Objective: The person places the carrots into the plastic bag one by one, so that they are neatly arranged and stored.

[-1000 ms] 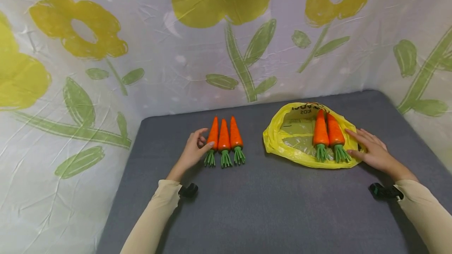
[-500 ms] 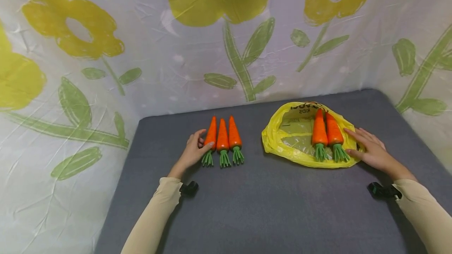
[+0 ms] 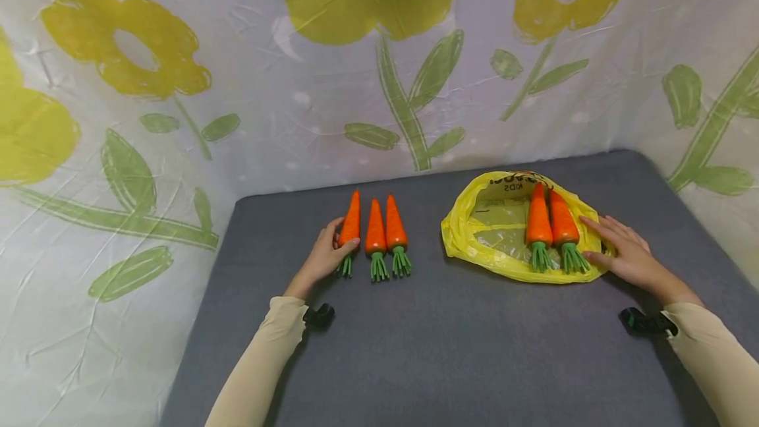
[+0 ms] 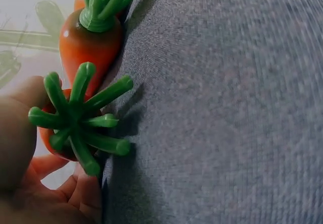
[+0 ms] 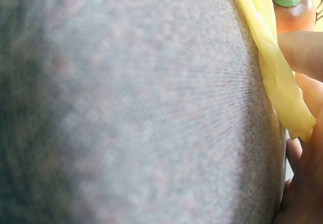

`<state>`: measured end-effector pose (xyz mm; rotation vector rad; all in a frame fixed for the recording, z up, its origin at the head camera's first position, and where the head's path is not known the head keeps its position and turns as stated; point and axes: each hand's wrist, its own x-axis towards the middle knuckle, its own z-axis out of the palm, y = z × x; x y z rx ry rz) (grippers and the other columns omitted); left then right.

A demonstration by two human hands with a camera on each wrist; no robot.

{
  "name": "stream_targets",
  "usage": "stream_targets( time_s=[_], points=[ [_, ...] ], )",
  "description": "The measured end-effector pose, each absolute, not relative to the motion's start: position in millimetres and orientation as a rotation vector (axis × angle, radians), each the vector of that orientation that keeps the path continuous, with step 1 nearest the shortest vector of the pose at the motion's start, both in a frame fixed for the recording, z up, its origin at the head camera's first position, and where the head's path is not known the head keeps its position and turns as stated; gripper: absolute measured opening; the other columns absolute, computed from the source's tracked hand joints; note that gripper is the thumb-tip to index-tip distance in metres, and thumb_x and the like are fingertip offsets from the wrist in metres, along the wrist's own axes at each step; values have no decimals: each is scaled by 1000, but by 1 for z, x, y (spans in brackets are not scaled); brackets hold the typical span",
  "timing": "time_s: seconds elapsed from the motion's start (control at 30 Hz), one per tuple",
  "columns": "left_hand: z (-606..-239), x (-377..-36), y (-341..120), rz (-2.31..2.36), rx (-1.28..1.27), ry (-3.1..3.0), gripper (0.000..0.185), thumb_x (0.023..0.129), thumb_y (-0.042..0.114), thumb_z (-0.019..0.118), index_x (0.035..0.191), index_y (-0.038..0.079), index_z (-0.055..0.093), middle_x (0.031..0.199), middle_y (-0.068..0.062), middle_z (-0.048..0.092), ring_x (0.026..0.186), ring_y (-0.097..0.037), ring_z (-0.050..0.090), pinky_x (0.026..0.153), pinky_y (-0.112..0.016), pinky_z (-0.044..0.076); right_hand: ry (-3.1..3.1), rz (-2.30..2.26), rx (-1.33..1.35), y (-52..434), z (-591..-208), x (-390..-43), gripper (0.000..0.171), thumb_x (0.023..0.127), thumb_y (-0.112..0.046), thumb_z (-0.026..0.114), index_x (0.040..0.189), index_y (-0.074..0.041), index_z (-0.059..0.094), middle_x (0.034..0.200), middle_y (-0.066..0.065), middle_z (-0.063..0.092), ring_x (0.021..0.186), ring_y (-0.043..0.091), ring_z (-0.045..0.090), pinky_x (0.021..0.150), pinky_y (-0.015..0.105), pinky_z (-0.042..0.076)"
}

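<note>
My left hand (image 3: 323,252) holds the leftmost toy carrot (image 3: 350,221), thumb on its near side and fingers behind it. Its green stalks (image 4: 75,120) point at the camera in the left wrist view. Two more carrots, a middle one (image 3: 375,229) and a right one (image 3: 394,224), lie side by side just right of it. On the right, a yellow plastic bag (image 3: 462,239) lies with its mouth spread, and two carrots (image 3: 538,216) lie in it. My right hand (image 3: 628,256) rests at the bag's right rim, its thumb and index finger extended over the edge.
A dark grey cloth (image 3: 427,348) covers the table. Behind and beside it hangs a pale sheet (image 3: 267,117) printed with yellow flowers. The grey surface lies between the carrot row and the bag.
My left hand has taken hold of the leftmost carrot and drawn it slightly left, away from its two neighbours. The right hand and bag keep their place.
</note>
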<state>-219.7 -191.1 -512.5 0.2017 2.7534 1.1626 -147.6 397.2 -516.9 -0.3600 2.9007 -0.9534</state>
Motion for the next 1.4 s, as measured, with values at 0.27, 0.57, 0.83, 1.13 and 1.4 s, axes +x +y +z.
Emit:
stream_targets(
  time_s=[0.27, 0.57, 0.83, 1.13, 1.4],
  points=[
    [-513, -220, -189, 1189, 188, 2780, 69, 95, 31, 66, 153, 9, 34, 102, -17, 48, 81, -22, 45, 69, -29, 36, 2889, -946, -351, 399, -519, -149, 74, 97, -29, 59, 159, -14, 21, 158, 36, 15, 150, 52, 3, 111, 74, -6],
    [-512, -221, -189, 1157, 160, 2772, 74, 95, 36, 65, 156, 14, 29, 116, -22, 51, 92, -27, 49, 73, -31, 38, 2888, -923, -325, 398, -519, -150, 75, 98, -31, 59, 160, -16, 20, 159, 35, 16, 152, 47, 1, 110, 74, -3],
    [-510, -221, -188, 1170, 191, 2753, 76, 96, 34, 65, 157, 10, 26, 118, -24, 50, 92, -27, 48, 73, -31, 39, 2884, -925, -329, 397, -517, -149, 74, 97, -30, 59, 159, -13, 21, 158, 36, 15, 151, 51, 2, 111, 74, -4],
    [-513, -221, -187, 1193, 211, 2788, 71, 98, 34, 62, 156, 9, 30, 110, -22, 51, 86, -24, 50, 71, -28, 39, 2887, -913, -337, 395, -517, -149, 74, 98, -28, 59, 159, -12, 21, 157, 37, 17, 150, 52, 4, 111, 74, -3],
    [-515, -221, -185, 1245, 188, 2799, 65, 99, 32, 60, 154, 9, 34, 104, -17, 50, 80, -21, 46, 69, -29, 37, 2879, -914, -331, 395, -514, -149, 74, 98, -30, 58, 159, -13, 20, 158, 37, 16, 150, 52, 3, 110, 74, -2]
  ],
)
